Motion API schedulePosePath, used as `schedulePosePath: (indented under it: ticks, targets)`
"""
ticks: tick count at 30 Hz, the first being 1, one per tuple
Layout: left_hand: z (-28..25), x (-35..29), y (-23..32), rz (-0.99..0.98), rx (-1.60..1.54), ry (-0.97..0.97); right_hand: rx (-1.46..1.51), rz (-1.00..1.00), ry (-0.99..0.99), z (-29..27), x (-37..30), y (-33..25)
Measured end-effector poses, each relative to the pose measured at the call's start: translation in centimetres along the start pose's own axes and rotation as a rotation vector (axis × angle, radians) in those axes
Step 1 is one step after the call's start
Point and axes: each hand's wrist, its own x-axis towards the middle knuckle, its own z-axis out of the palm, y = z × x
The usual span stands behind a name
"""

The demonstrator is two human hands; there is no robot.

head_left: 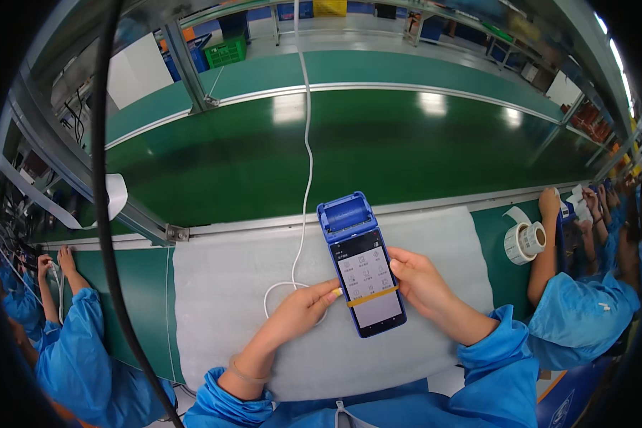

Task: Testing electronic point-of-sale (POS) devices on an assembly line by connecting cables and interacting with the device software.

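Observation:
A blue handheld payment terminal (371, 274) with its printer cover (348, 214) at the far end is held face up above a white foam sheet (221, 314). Icons glow on its screen, and a yellow band (373, 297) crosses the lower part. My right hand (422, 283) grips its right edge, thumb near the screen. At the left edge, my left hand (308, 308) pinches the end of a white cable (306, 164). Something small and yellow shows at those fingertips; whether the plug sits in the terminal, I cannot tell.
Beyond the foam runs a green conveyor belt (364, 153) with a metal rail. A black cable (101, 178) hangs at the left. On the right lies a label roll (525, 241), beside a co-worker's arm (546, 250). Another co-worker (71, 342) sits at the left.

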Motion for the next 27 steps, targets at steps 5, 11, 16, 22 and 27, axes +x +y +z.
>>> schedulePosePath:
  ticks: [5, 11, 16, 22, 27]
  targets:
    - [-0.5, -0.2, -0.2, 0.103, -0.042, 0.043, -0.063, 0.013, 0.006, 1.0, 0.7, -0.8]
    - [-0.1, 0.0, -0.4, 0.058, 0.056, 0.084, -0.024, -0.002, 0.080, 1.8, 0.8, 0.4]
    - [-0.3, 0.3, -0.8, 0.087, -0.042, 0.071, -0.012, 0.012, 0.076, 1.5, 0.5, 0.4]
    - [-0.5, 0.4, -1.1, 0.166, -0.268, 0.077, 0.063, -0.115, 0.229, -1.5, 1.8, -1.2]
    - [0.2, 1.3, -0.7, -0.071, -0.258, -0.089, 0.035, -0.269, 0.276, -3.3, 11.3, -5.2]
